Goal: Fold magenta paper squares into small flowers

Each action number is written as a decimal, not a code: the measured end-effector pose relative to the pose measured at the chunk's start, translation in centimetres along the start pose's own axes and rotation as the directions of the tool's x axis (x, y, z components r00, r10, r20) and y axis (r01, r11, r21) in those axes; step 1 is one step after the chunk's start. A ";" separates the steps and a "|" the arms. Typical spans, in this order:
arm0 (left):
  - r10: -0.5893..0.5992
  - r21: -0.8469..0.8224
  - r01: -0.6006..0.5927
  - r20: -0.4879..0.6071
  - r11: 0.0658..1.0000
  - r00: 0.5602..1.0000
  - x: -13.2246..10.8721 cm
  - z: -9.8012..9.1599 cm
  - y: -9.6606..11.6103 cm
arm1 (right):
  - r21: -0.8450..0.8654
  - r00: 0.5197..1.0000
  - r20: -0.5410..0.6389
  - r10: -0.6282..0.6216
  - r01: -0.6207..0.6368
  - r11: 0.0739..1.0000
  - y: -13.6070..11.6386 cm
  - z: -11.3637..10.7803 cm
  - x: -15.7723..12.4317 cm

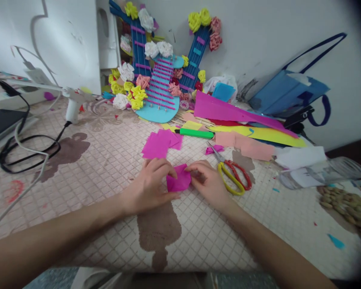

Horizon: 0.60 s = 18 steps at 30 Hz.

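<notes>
A small magenta crepe paper square (179,179) with bent edges is between my hands, just above the patterned tabletop. My right hand (209,182) pinches its upper right corner between thumb and fingertips. At its left side is my left hand (150,186), index fingertip over the paper's edge and thumb stretched out below it, the two apart. Behind my left hand lies a pile of magenta paper squares (157,143). A folded magenta scrap (214,149) rests by the tips of the scissors (233,172), whose red and yellow handles are beside my right hand.
A green marker (196,133), peach paper strips (243,144) and a large magenta sheet (228,109) lie behind. Paper-flower guitar crafts (161,90) lean on the wall. A white glue gun (73,106) with cables is left; a clear plastic jar (321,172) and peanuts (345,204) are right.
</notes>
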<state>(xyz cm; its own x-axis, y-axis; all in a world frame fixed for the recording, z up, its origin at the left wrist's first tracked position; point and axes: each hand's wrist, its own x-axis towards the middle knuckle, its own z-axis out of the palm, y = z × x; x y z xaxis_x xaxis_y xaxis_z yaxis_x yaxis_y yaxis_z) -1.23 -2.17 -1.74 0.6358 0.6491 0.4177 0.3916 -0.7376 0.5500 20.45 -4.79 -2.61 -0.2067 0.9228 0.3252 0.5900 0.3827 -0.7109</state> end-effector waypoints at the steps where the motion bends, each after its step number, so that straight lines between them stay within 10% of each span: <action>1: 0.010 0.041 -0.011 0.032 0.999 0.999 -0.1 0.2 0.3 | -0.031 1.000 -0.015 -0.017 0.016 0.999 -0.1 0.0 0.0; 18: 0.098 0.193 -0.126 0.151 0.973 0.984 -0.1 -0.7 -1.8 | -0.187 0.942 0.255 -0.216 0.267 0.945 -0.4 -0.7 -0.4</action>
<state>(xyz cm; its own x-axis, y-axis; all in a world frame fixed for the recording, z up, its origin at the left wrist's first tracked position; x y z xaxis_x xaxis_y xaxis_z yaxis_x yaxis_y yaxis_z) -2.48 -0.77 -2.28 0.7642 0.5381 0.3556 0.4289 -0.8357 0.3430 20.80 -5.34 -1.98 -0.5214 0.7986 0.3007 0.6485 0.5999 -0.4685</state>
